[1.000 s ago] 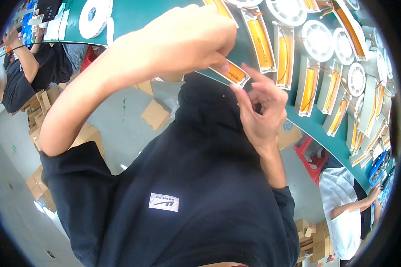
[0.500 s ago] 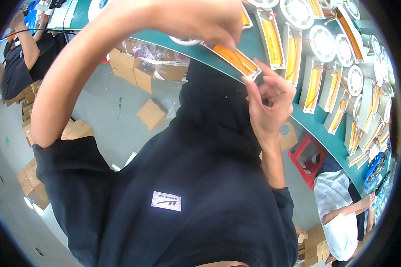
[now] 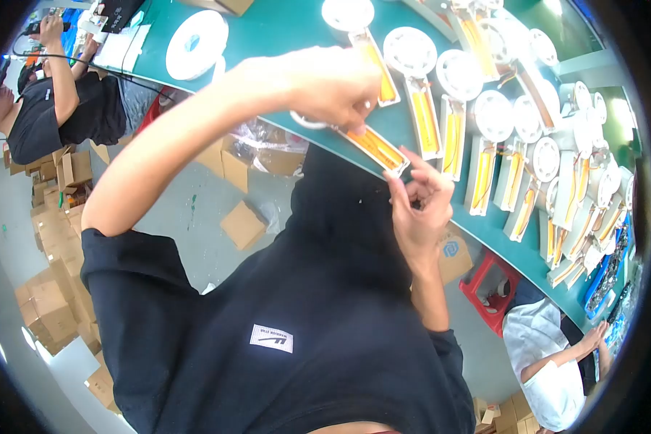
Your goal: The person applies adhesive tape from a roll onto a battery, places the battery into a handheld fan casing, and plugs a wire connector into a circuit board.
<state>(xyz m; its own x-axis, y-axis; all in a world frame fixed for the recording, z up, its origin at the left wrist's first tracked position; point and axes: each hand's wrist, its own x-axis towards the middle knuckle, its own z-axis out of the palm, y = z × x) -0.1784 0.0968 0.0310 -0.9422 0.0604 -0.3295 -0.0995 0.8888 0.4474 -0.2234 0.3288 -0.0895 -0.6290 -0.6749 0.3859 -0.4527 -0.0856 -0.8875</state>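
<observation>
A narrow white housing (image 3: 393, 162) with an orange-yellow insert (image 3: 377, 147) lies slantwise at the near edge of the green table. A round white head (image 3: 309, 121) shows partly beyond its upper-left end, behind my left hand. My left hand (image 3: 333, 90) bends down over that end, fingers bunched and the thumb tip touching the insert. What is between those fingers is hidden. My right hand (image 3: 425, 206) grips the lower-right end of the housing between thumb and index finger, its other fingers curled.
Several similar white housings (image 3: 423, 119) with round heads crowd the table to the right. A white spool (image 3: 197, 45) stands at the left. Co-workers sit on both sides, one near a red stool (image 3: 490, 293). Cardboard boxes (image 3: 243, 225) lie on the floor.
The view has shifted, so more of the table and the left co-worker shows. My left fingertips are slightly nearer the housing's upper-left end. My right hand still grips the other end.
</observation>
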